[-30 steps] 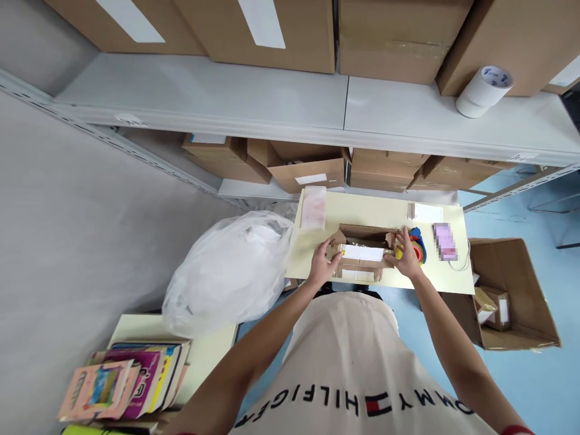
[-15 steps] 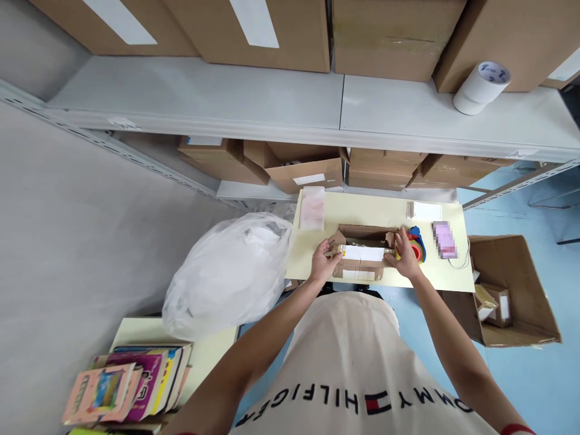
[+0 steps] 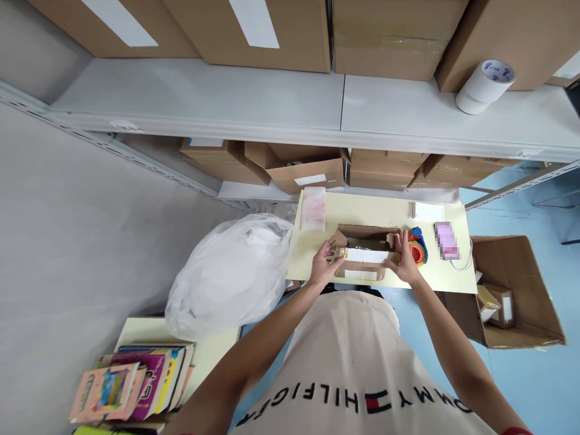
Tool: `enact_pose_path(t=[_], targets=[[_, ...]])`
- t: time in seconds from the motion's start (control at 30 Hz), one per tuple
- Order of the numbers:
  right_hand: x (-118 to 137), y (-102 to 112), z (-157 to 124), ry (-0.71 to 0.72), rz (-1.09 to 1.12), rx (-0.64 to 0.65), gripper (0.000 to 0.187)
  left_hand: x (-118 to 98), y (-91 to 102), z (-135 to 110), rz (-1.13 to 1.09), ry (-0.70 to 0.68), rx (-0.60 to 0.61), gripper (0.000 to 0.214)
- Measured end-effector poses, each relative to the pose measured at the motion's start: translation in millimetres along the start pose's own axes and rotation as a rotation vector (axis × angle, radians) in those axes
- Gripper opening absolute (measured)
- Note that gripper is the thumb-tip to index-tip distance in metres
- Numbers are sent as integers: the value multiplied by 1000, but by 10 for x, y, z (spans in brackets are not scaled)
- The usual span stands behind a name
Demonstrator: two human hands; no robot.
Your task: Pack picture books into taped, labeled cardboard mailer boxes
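Note:
A small brown cardboard box (image 3: 362, 266) stands open at the near edge of the pale yellow table (image 3: 312, 254). Along its near top side runs a flap-like cardboard strip with a white label (image 3: 367, 255). I cannot tell whether this strip is part of the box or a separate piece. My left hand (image 3: 323, 264) is closed on the left end of the strip, thumb on the near side. My right hand (image 3: 405, 260) grips the right end, its fingers up at the box's corner. Shadow hides most of the contents. A blue tape dispenser (image 3: 423, 244) lies just right of my right hand.
A lilac phone (image 3: 446, 240) with a cable and a stack of white cards (image 3: 428, 211) lie to the right. A stuffed clear plastic bag (image 3: 231, 278) is at left, above stacked books (image 3: 136, 380). A large open carton (image 3: 525, 290) stands right; a shelf (image 3: 272, 96) spans the front.
The view has shifted very slightly. Both hands keep nearly the same hold on the cardboard, and the box stays in place.

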State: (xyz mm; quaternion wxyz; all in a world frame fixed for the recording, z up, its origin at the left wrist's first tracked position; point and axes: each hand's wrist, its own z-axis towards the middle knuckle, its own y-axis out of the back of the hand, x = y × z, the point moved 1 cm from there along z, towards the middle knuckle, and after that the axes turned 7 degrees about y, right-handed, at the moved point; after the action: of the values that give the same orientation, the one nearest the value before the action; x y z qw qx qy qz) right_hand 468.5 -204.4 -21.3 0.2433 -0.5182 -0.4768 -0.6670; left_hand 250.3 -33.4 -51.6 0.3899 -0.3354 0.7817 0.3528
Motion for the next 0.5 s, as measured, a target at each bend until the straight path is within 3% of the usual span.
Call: enact_pose_path(t=[0.23,0.5], targets=[[-53,3,-14,21,0,-42,112,-63,28,-105,86,-72,-35,71],[-129,-111,-43,22,-58,-14,112,-63,9,-75,79,41,28,57]])
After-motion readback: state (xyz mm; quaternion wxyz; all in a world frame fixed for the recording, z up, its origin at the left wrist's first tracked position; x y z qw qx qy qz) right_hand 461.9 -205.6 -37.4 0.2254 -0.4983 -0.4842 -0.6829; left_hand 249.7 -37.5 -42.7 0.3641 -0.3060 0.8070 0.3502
